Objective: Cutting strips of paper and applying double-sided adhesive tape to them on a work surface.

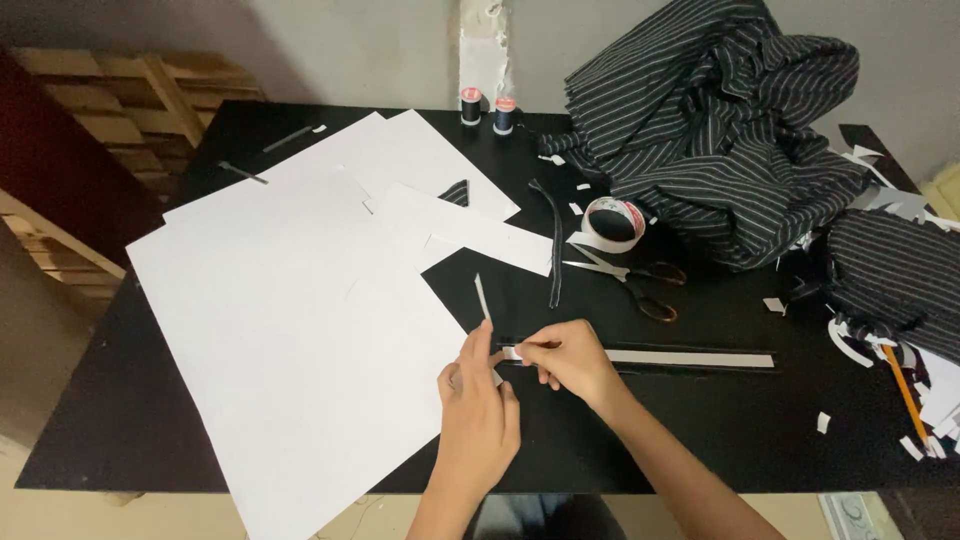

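Left hand (478, 400): nearest the camera, back of hand up; fingers together, pinching a thin pale sliver (482, 297) that stands nearly upright, tip pointing away.
Right hand (565, 358): fingertips pressed together on the left end of the white strip (690, 358).
Strip axis: long axis runs left-right along the black table (130, 420), flat, far end pointing right.
Strip position: just right of the large white paper sheets (290, 330), below the scissors (635, 280) and tape roll (612, 222).
Hidden: strip's left end lies under the fingers; exact grip on it cannot be told.
Cut off: striped fabric (710, 120) and pencil (905, 392) run towards the right edge.
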